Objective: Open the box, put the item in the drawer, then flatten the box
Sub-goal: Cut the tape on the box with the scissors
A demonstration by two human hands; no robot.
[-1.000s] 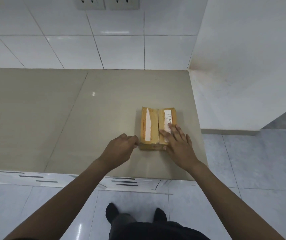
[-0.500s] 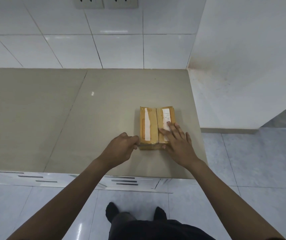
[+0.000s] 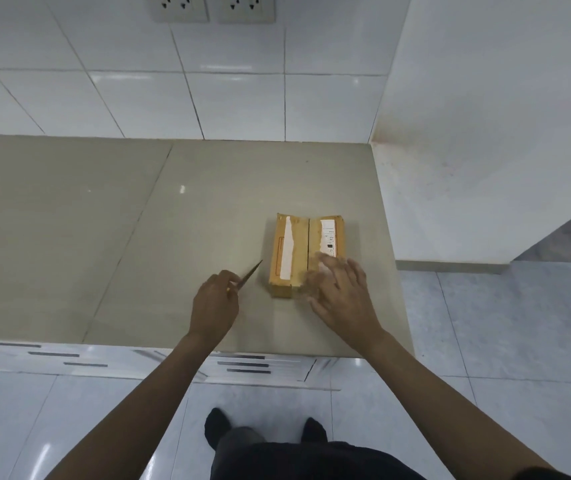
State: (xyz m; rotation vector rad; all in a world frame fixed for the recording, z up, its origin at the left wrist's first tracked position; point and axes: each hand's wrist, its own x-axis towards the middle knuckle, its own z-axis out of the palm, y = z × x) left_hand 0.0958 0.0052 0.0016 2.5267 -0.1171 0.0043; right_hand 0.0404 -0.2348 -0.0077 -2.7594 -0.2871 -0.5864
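Surface [image 3: 110,237]: beige slab with a seam, set against a white tiled wall; drawer fronts show below its near edge.
Left hand [image 3: 214,303]: closed, fingers [image 3: 232,277] clamped on a thin pointed strip [image 3: 251,273] whose tip aims toward the box but stops just short of it.
Box [image 3: 294,254]: brown cardboard, lying flat near the right end of the surface, both top flaps down with a centre seam between them; a white strip on the left flap, a printed label on the right one.
Right hand [image 3: 342,296]: motion-blurred, fingers spread apart over the box's near right corner; contact with the cardboard cannot be told.
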